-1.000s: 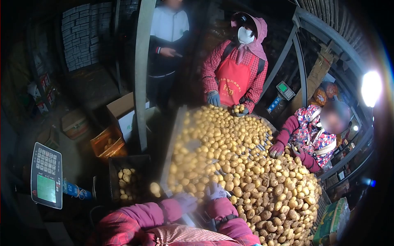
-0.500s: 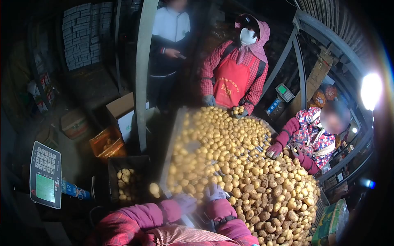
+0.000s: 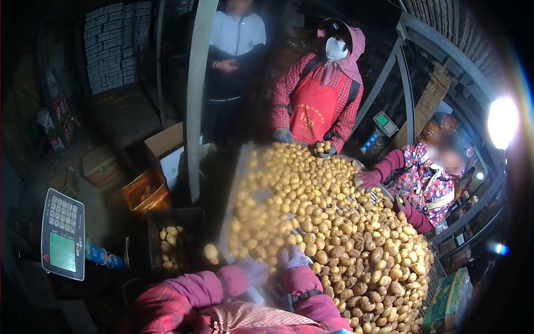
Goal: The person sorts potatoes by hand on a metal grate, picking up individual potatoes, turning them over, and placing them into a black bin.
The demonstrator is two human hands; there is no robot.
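Potatoes (image 3: 328, 222) cover the sorting table (image 3: 229, 214), heaped up and dirtier towards the near right. At its near left edge, my left hand (image 3: 255, 271) in a pale glove lies low beside the potatoes; blur hides its fingers. My right hand (image 3: 293, 257), also gloved, rests against potatoes at the near side, fingers apart and partly visible. Whether a potato lies under either palm cannot be seen. A single potato (image 3: 211, 254) shows at the table's left corner, beside a dark crate (image 3: 183, 218) with several potatoes inside.
A digital scale display (image 3: 63, 234) stands on the left, near an orange crate (image 3: 146, 195) and an open carton (image 3: 167, 146). A grey post (image 3: 196, 106) rises behind. Across the table a co-worker in a red apron (image 3: 317, 114) holds potatoes; another co-worker's gloved hand (image 3: 367, 179) reaches in from the right.
My hands have shifted slightly, staying by the near edge. The right-hand co-worker's gloved hand has moved farther across the potatoes. The standing person in white has shifted to the right.
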